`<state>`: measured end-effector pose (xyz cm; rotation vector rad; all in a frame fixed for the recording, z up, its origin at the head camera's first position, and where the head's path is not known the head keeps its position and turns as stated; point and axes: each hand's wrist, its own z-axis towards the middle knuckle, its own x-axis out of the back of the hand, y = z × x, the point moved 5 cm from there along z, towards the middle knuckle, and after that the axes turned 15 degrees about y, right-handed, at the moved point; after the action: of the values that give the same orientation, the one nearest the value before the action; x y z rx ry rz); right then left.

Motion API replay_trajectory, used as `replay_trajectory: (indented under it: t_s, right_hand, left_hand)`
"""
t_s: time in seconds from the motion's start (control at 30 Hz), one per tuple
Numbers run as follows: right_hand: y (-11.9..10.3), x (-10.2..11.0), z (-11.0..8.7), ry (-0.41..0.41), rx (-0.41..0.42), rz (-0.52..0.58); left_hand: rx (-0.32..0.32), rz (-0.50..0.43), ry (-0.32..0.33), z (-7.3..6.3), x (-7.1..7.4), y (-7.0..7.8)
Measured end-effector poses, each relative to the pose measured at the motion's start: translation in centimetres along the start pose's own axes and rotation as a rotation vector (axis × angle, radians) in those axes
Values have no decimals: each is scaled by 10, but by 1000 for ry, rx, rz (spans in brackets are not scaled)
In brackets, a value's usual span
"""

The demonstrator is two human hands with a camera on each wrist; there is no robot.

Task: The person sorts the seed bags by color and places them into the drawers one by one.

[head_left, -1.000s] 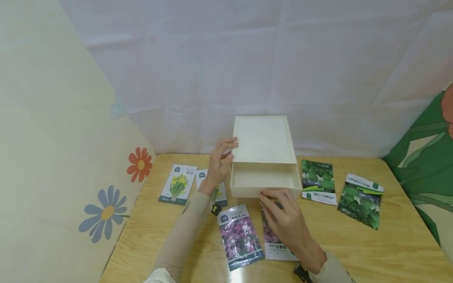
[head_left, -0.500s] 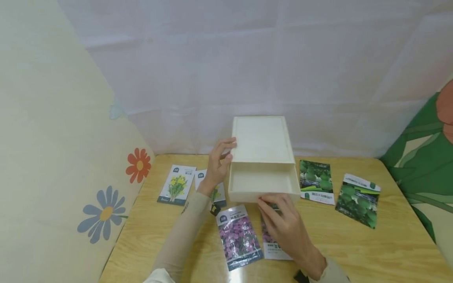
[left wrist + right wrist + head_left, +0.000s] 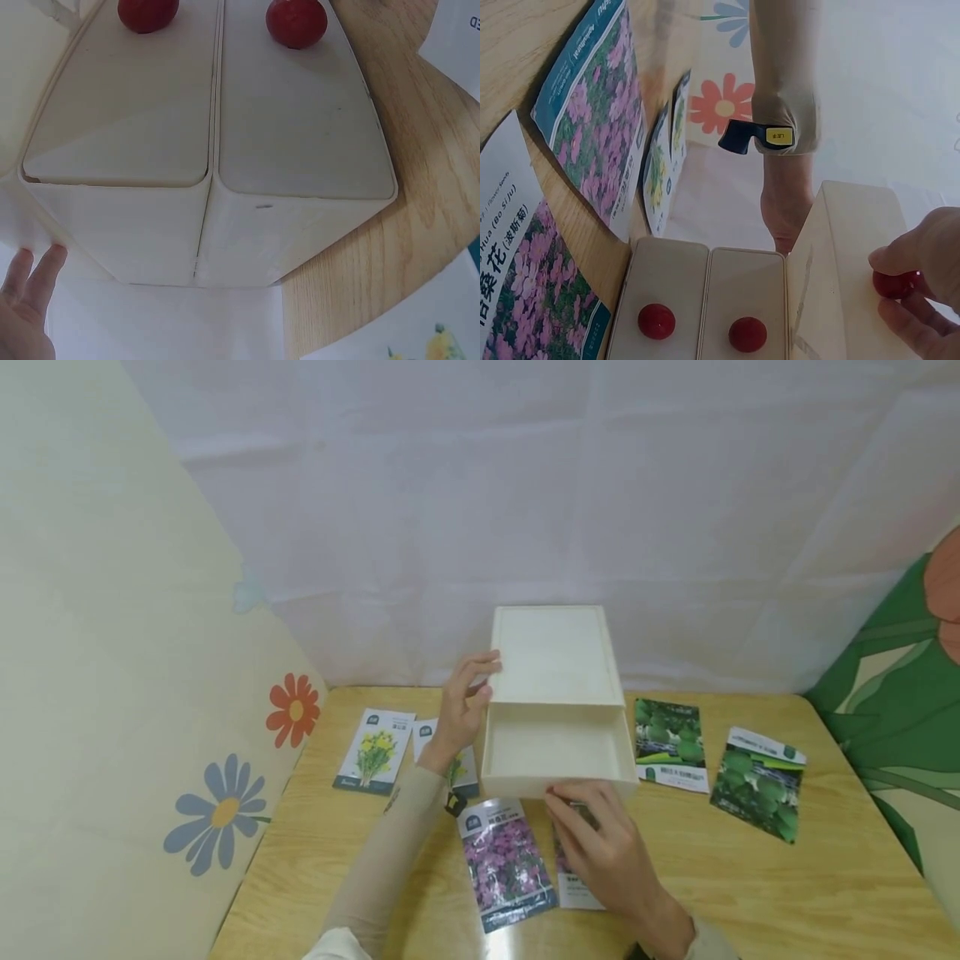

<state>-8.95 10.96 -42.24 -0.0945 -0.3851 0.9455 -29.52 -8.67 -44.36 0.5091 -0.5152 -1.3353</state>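
A small white drawer cabinet (image 3: 555, 656) stands at the back of the table, its top drawer (image 3: 517, 787) pulled partly out. Nothing shows inside the visible part of that drawer. Between thumb and fingers, my right hand (image 3: 611, 852) pinches the red round knob (image 3: 892, 286) on the drawer's front. My left hand (image 3: 461, 710) rests against the cabinet's left side, with fingertips at the top edge. Below, two closed drawers with red knobs (image 3: 657, 321) show in both wrist views.
Seed packets lie around the cabinet: yellow-flower packets (image 3: 375, 752) at left, purple-flower packets (image 3: 510, 864) in front, green-picture packets (image 3: 671, 743) at right. My left forearm partly covers one yellow packet. A pale cloth (image 3: 450, 527) hangs behind the table.
The top drawer has slid farther out toward me, with my right hand on its knob. My left hand has stayed on the cabinet's side.
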Motion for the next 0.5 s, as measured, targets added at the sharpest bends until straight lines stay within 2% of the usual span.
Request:
replay_trajectory:
  t_s: [0.1, 0.33, 0.5]
  right_hand:
    - [-1, 1, -1, 2, 8, 0]
    - [-4, 3, -3, 27, 28, -7]
    - [-6, 4, -5, 49, 48, -1]
  left_hand:
    - [-14, -8, 12, 2, 0, 7]
    - [-3, -42, 3, 11, 3, 40]
    - [-1, -39, 5, 11, 3, 43]
